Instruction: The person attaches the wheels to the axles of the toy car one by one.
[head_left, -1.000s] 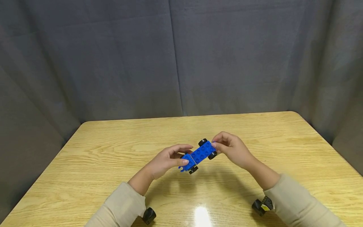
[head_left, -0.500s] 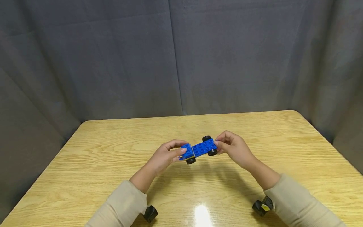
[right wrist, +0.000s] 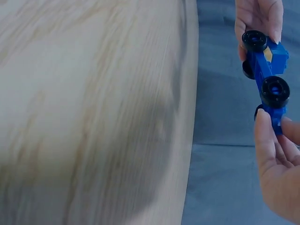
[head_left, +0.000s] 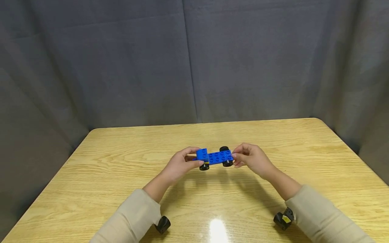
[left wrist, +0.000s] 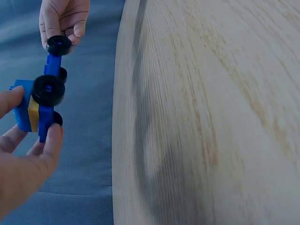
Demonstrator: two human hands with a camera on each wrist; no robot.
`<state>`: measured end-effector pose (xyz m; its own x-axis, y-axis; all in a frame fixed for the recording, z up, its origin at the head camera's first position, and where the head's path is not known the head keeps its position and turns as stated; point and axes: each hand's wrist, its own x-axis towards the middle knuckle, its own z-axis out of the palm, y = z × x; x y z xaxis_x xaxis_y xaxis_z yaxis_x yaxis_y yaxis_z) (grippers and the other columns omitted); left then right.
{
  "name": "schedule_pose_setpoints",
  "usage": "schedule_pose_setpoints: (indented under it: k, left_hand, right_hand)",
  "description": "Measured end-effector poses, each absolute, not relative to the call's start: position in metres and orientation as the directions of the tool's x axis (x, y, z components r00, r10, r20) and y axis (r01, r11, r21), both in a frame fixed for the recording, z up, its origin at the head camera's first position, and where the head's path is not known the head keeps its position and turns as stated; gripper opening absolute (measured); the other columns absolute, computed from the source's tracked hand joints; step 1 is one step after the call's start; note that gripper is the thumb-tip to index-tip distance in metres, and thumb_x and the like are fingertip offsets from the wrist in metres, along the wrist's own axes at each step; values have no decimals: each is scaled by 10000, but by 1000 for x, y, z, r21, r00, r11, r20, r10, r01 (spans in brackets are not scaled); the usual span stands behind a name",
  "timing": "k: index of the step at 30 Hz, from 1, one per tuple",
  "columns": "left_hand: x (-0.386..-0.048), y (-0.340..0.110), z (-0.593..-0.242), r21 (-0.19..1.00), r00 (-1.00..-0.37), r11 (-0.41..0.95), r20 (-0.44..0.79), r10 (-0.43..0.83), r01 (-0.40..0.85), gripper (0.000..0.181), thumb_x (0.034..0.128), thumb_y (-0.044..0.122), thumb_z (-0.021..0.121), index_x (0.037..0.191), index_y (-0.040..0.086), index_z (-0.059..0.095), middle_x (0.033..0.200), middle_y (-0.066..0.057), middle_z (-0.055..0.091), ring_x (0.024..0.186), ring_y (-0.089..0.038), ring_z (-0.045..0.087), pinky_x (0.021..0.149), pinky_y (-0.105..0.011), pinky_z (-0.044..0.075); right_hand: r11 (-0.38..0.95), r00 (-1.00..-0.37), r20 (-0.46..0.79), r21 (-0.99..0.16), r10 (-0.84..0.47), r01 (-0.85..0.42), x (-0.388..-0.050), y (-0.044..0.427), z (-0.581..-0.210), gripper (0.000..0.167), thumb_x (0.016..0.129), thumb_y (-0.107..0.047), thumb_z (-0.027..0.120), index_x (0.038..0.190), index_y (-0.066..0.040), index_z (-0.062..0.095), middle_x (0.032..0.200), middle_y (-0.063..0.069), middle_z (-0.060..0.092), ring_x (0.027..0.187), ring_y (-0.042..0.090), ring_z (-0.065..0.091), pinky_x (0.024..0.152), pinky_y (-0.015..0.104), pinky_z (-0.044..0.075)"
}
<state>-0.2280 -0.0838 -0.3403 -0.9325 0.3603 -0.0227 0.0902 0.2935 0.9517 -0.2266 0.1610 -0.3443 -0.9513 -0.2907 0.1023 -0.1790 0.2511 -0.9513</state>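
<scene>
Both hands hold a toy car built from blue building blocks (head_left: 216, 158), raised above the table. It has a flat studded base, black wheels (left wrist: 48, 90) and a blue block with a yellow layer (left wrist: 33, 115) beneath it at one end. My left hand (head_left: 181, 164) grips the block end, thumb on the near side and fingers behind. At the other end, my right hand (head_left: 253, 160) pinches the tip of the base between thumb and fingers. The right wrist view shows the car (right wrist: 263, 70) from its side, with the right fingertips just past a wheel.
A pale wooden table (head_left: 121, 148) with rounded far corners lies under the hands. Grey curtains (head_left: 136, 67) hang behind it and at both sides. Black wrist cameras (head_left: 162, 224) sit by the cuffs of the beige sleeves (head_left: 133, 216).
The toy car has turned from a diagonal slant to nearly level across the view. Its block end has risen with my left hand; my right hand keeps its pinch and has shifted slightly right.
</scene>
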Motion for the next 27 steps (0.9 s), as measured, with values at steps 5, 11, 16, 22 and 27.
schedule_pose_setpoints:
  k: [5,11,16,22,27]
  left_hand:
    - [-231,-82,-341,906,-939,401,-11,342,136,458,796,239,626,1223,143,491,1158,-57,457,1088,-251,435,810,-369,424]
    - [-236,-81,-343,873,-932,464,-34,360,148,420,793,219,633,1190,143,518,1065,-50,496,997,-214,470,768,-334,435]
    - [-240,-78,-346,872,-918,463,-40,396,162,393,792,179,635,1161,94,529,1014,-60,510,927,-208,482,726,-313,442]
    - [-245,-75,-355,845,-899,502,-63,434,183,365,783,181,646,1123,88,551,976,-53,520,891,-203,487,707,-306,440]
    - [-247,-71,-361,829,-889,526,-84,451,189,390,772,160,656,1138,82,544,984,-51,524,915,-203,494,717,-306,441]
  right_hand:
    - [307,-952,89,-934,-294,-182,-228,164,-347,157,859,-52,520,940,80,537,814,142,548,726,242,575,677,370,484]
    - [367,-952,74,-912,-296,-184,-228,166,-350,132,844,-43,540,909,70,565,788,125,550,717,237,568,678,372,483]
    - [407,-946,53,-894,-320,-188,-229,171,-352,105,841,-37,543,881,50,587,778,122,571,734,292,563,680,382,477]
    - [482,-939,8,-857,-343,-183,-231,175,-357,57,818,-13,564,820,22,609,724,103,586,688,263,566,642,361,479]
    - [513,-930,-10,-836,-368,-194,-231,175,-361,59,786,66,560,771,31,605,699,97,591,648,224,569,603,342,485]
